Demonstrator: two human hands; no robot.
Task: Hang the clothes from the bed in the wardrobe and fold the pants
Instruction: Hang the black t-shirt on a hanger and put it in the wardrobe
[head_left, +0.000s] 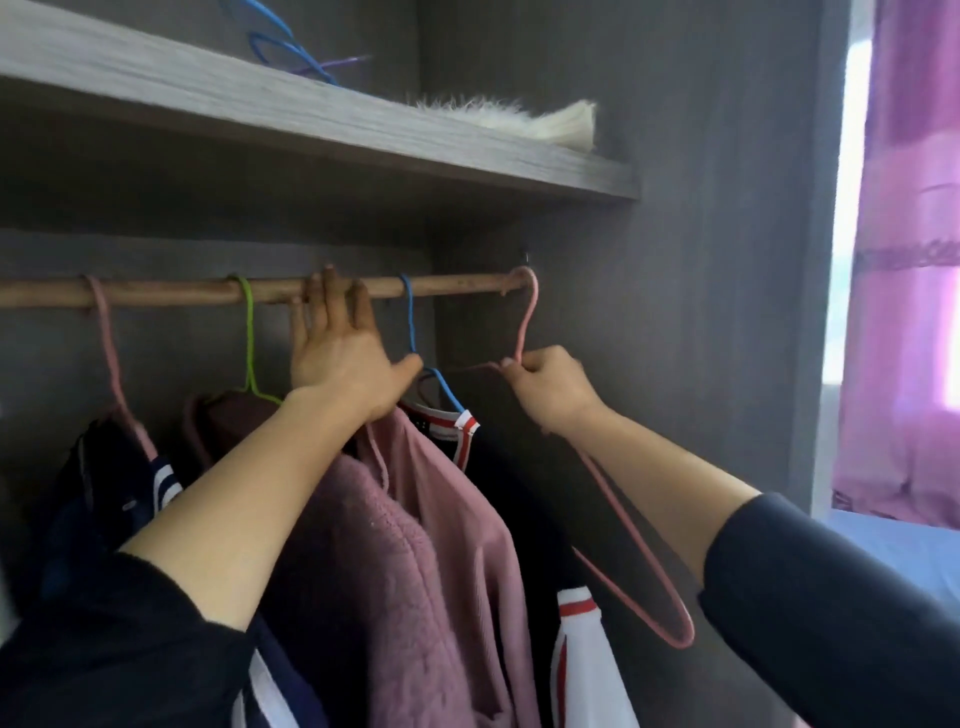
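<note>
Wardrobe surfaces. Rail (182, 292): bare wood, rough, matt. Shelf (311, 122): grey wood-grain board, matt. Pink hanger (526, 322) in my right hand (545, 387): thin wire, smooth coating. Pink jacket (415, 571): fuzzy fleece with a ribbed cloth edge. My sleeves (831, 597): plain black cloth, matt.

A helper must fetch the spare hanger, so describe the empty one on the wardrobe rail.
Follow the wooden rail under the grey shelf to its right end. The last hanger there is the pink hanger, pinched by the right hand. Unlike the blue hanger beside it, it carries no garment.
</note>
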